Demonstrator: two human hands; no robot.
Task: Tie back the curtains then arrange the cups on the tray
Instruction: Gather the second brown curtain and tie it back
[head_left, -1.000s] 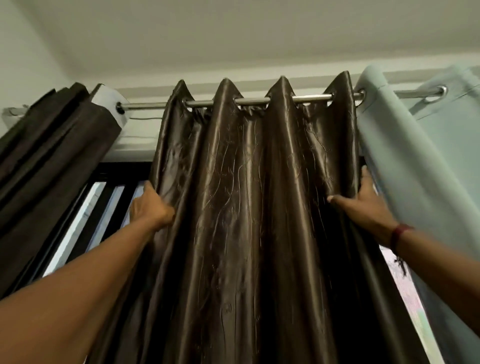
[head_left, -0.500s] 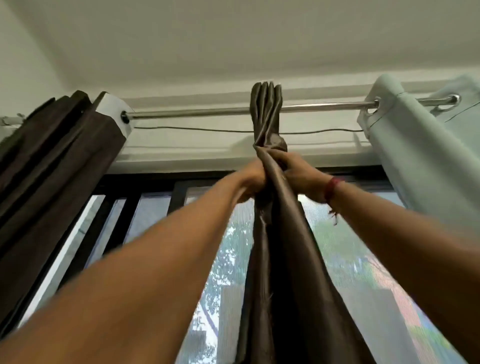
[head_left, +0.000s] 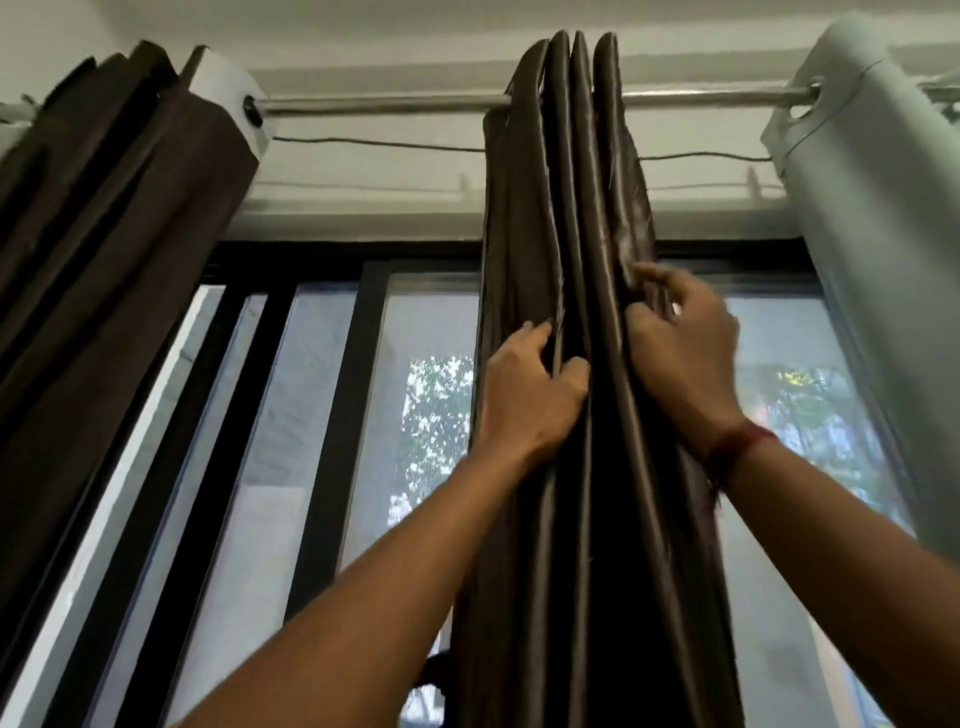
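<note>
The brown satin curtain (head_left: 566, 208) hangs gathered into tight folds from the middle of the curtain rod (head_left: 374, 104). Below the rod, the right hand (head_left: 680, 353) is closed on the curtain's right-side folds; the left hand (head_left: 524, 395) pinches one left-side fold between thumb and fingers

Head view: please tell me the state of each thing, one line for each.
Middle brown curtain: gathered into tight folds, untied.
Left brown curtain: bunched aside.
Pale curtain: pushed right.
Left hand: gripping a fold.
Right hand: pinching folds.
</note>
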